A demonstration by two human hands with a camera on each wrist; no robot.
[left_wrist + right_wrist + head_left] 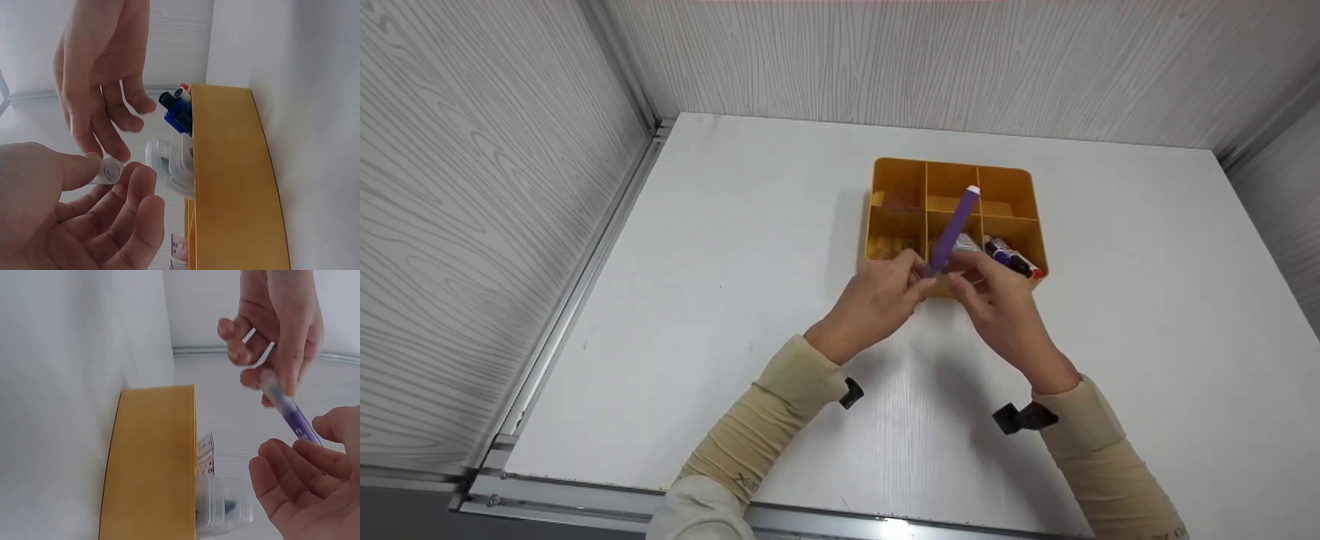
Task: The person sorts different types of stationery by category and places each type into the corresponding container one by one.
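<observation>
A purple marker pen [956, 225] with a white end slants up above the front of a yellow compartment box [1039, 244]. My left hand [877, 296] pinches the pen's lower end between thumb and fingers. In the right wrist view, the pen's pale, see-through part [274, 392] sits in the left fingers. My right hand [997, 307] is beside the pen, its fingers spread and loosely bent. In that view the right thumb [332, 424] lies close to the purple barrel; whether it touches is unclear. The left wrist view shows the pen's round white end [112, 170] above the left fingers.
The box stands on a white table [720, 262]. Several markers [1011, 259] lie in its front right compartment, and a clear plastic case [966, 243] is in the front middle one. Small items [887, 247] lie in the front left. Wood-grain panels [840, 60] surround the table.
</observation>
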